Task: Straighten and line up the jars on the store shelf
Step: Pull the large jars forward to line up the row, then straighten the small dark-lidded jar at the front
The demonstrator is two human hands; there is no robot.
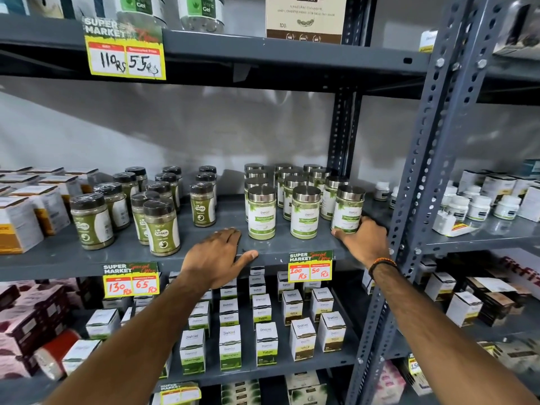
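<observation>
Several silver-lidded jars with white and green Moringa labels stand in rows on the grey middle shelf (204, 252). In the front row are a left jar (261, 212), a middle jar (304, 212) and a right jar (348, 210). My right hand (363, 239) wraps the base of the right jar from its right side. My left hand (217, 254) rests flat on the shelf's front edge, fingers together, just left of the left jar and holding nothing. To the left stand several black-lidded jars of green powder (161, 226), unevenly spaced.
A perforated steel upright (415, 200) stands just right of my right hand. Boxes (17, 220) fill the shelf's far left. Price tags (310, 266) hang from the shelf edge. Small white boxes (266, 343) fill the shelf below; white bottles (479, 207) sit on the neighbouring rack.
</observation>
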